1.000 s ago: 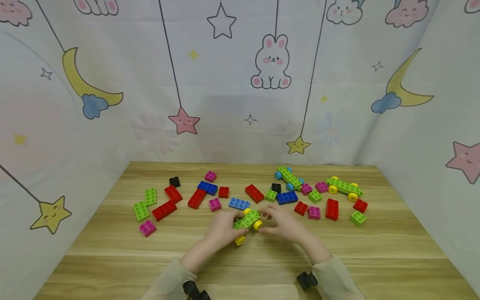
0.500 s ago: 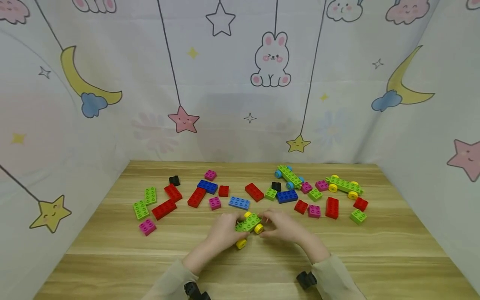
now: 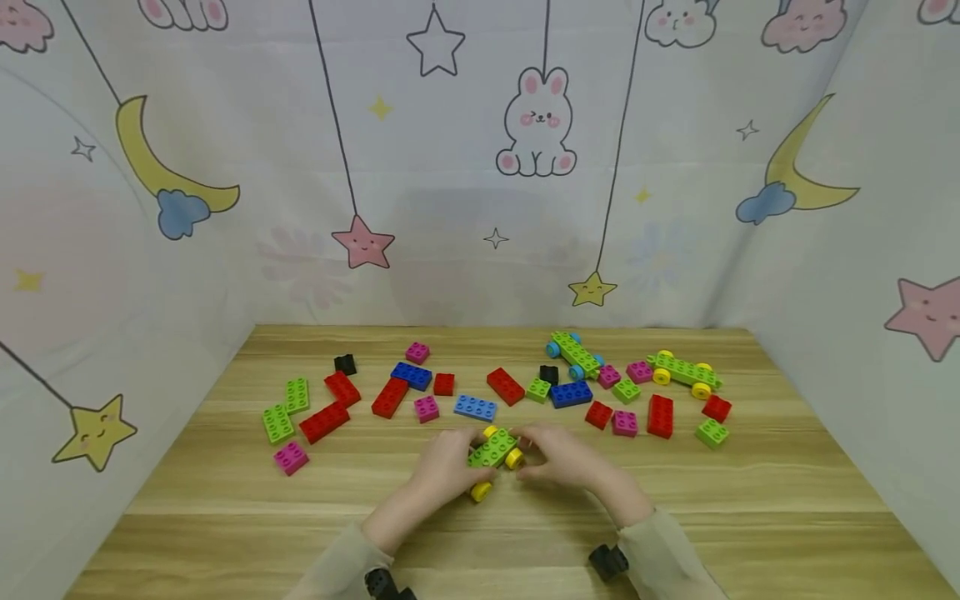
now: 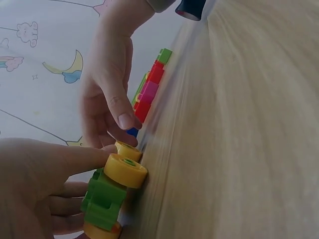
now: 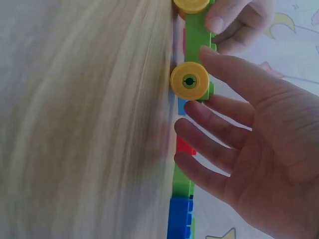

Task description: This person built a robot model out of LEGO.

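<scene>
Lime-green studded plastic wheeled base (image 3: pixel 492 451): between the two hands, studs up, slanting from about 7 to 1 o'clock (12 = toward the printed cloth backdrop (image 3: pixel 450 187)). Three round yellow plastic wheels (image 3: pixel 513 459) show in the head view; cannot tell whether they bear on the wood-grain table (image 3: pixel 517 546).

Handling, judged: light, stiff hard plastic; not fragile, sides smooth and perhaps a little slippery. Wheels probably turn, so a poor hold; best purchase is the long green sides between the axles, studs giving extra grip from above.

Left hand (image 3: pixel 448 465), between 8 and 9 o'clock: thumb and fingers pinch the base across its sides. Right hand (image 3: pixel 561 457), 3 o'clock: fingers parted and gently bent about the far end, a gap between thumb and fingers; contact not certain.

Outward: light-blue rectangular plastic brick (image 3: pixel 475 407) at 11, apart from the base; long red plastic brick (image 3: pixel 506 386) at 12; dark-blue rectangular plastic brick (image 3: pixel 572 394) at 2. Farther: lime-green chassis with blue wheels (image 3: pixel 576 356) between 1 and 2; lime-green chassis with yellow wheels (image 3: pixel 684 371) between 2 and 3; magenta square plastic brick (image 3: pixel 291 457) at 9.
</scene>
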The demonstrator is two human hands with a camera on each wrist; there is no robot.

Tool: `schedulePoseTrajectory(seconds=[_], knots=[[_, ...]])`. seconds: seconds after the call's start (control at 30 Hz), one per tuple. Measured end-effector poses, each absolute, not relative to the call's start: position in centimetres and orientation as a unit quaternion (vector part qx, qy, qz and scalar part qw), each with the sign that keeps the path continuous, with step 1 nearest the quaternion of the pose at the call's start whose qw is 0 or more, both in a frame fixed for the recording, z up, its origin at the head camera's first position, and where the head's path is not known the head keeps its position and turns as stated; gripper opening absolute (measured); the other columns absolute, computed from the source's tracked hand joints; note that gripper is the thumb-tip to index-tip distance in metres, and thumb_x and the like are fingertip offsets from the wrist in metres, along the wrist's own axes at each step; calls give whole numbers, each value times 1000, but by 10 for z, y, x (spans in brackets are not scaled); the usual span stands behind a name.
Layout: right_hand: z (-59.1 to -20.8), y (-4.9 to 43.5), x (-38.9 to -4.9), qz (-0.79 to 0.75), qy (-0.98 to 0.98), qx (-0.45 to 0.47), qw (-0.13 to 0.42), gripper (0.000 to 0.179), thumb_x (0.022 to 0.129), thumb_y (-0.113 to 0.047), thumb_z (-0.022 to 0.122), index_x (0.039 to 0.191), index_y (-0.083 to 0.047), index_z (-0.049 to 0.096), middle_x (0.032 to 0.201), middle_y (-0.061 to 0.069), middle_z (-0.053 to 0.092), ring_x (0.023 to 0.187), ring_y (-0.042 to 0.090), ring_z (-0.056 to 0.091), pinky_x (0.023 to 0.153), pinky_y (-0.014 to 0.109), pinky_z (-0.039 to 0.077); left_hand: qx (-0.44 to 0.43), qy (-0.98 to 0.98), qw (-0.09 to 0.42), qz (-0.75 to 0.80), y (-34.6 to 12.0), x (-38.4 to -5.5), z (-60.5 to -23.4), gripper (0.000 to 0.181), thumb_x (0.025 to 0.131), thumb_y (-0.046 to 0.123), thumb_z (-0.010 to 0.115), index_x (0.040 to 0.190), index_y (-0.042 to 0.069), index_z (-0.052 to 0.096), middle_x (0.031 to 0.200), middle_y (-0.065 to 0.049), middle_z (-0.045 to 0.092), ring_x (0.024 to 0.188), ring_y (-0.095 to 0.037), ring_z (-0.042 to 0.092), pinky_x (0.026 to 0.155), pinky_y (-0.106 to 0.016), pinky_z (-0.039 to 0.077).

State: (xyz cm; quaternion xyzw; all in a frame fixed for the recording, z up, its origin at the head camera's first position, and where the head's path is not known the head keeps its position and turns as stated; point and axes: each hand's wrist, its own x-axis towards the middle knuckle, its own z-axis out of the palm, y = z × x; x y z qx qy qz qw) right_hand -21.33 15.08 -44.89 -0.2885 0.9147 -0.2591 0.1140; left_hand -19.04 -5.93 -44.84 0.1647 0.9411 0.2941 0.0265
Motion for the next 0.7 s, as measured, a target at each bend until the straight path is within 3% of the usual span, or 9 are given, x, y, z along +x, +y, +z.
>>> schedulePoseTrajectory(seconds=[0.2,0.37,0.53,0.7], knots=[[-448,150,-212,-261,913,-292,116,55,86,-24,75,132,0,56,119,11,65,107,24,61,96,46,50,165,939,51,296,-60,-190,-444,44,82,30,79,114,1,69,110,-13,71,100,-27,66,86,-45,55],[-448,147,-210,-254,914,-291,121,53,88,-24,74,133,-1,56,118,10,65,108,24,61,96,45,50,169,929,81,320,-65,-191,-438,35,86,22,76,113,1,70,105,-11,72,90,-22,66,77,-38,57],[-448,146,-210,-251,915,-289,128,52,89,-24,72,133,-3,56,119,8,65,110,24,61,97,45,50,169,921,103,335,-69,-191,-430,35,86,20,76,113,0,70,102,-11,71,86,-19,64,71,-33,57],[-447,145,-211,-255,914,-289,128,52,90,-22,72,135,-3,54,118,8,66,110,24,61,97,45,50,185,913,108,347,-75,-193,-427,39,85,19,77,116,-1,68,106,-13,71,90,-22,65,75,-36,57]])
